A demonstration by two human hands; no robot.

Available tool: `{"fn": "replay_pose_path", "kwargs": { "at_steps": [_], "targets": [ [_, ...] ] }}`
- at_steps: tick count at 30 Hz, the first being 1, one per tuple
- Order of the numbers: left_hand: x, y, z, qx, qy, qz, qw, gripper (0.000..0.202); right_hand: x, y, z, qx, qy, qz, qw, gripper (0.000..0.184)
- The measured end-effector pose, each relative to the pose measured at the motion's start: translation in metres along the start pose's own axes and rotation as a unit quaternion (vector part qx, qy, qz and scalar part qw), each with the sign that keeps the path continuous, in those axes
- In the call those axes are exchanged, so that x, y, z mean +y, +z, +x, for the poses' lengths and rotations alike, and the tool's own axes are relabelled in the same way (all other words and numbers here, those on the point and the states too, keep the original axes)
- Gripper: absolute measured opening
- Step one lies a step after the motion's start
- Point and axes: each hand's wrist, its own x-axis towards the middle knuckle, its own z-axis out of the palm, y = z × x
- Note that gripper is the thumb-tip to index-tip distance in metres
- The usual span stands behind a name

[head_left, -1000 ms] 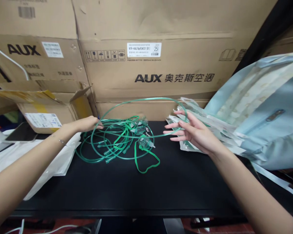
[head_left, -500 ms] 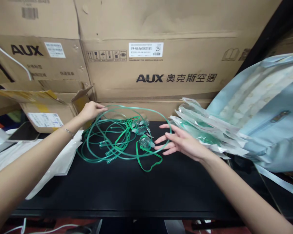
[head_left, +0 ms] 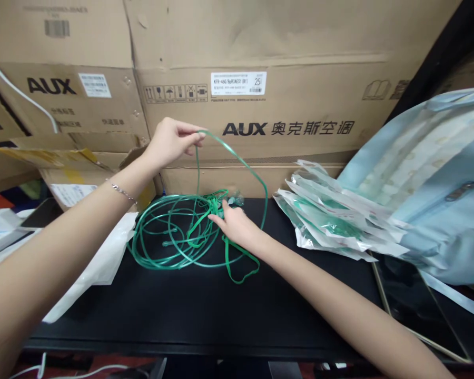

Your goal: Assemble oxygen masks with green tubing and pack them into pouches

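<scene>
A tangle of green tubing (head_left: 169, 231) with small clear masks lies on the black table (head_left: 189, 305). My left hand (head_left: 171, 141) is raised above it and pinches a loop of the tube, which arcs over to the right and down. My right hand (head_left: 235, 226) rests on the pile at the masks, fingers laid over the tubing and a green strap; whether it grips anything I cannot see.
A stack of sealed clear packets (head_left: 332, 216) lies right of the tangle, against a light blue backpack (head_left: 438, 179). Large AUX cardboard boxes (head_left: 260, 95) form the back wall. An open small box (head_left: 82, 168) and white plastic bags (head_left: 98, 263) sit at the left.
My left hand has risen, lifting the tube loop up off the pile. My right hand has let the loop go and moved left from the packets onto the masks.
</scene>
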Motion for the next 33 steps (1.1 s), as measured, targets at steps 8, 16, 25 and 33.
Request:
{"fn": "replay_pose_path", "kwargs": {
  "at_steps": [8, 16, 25, 33],
  "targets": [
    [0.013, 0.008, -0.016, -0.017, 0.184, 0.087, 0.979, 0.022, -0.025, -0.039, -0.036, 0.364, -0.273, -0.211, 0.865, 0.049],
    [0.055, 0.013, -0.031, -0.121, 0.376, -0.007, 0.919, 0.011, 0.011, -0.064, 0.031, 0.224, -0.336, 0.039, 0.914, 0.077],
    [-0.02, 0.04, -0.061, -0.212, 0.092, 0.211, 0.95, 0.057, 0.023, -0.074, 0.033, 0.333, -0.201, 0.241, 0.889, 0.021],
    [-0.107, 0.048, -0.085, -0.331, 0.001, 0.354, 0.875, 0.026, 0.02, -0.102, 0.012, 0.5, -0.296, 0.244, 0.776, 0.02]
  ]
}}
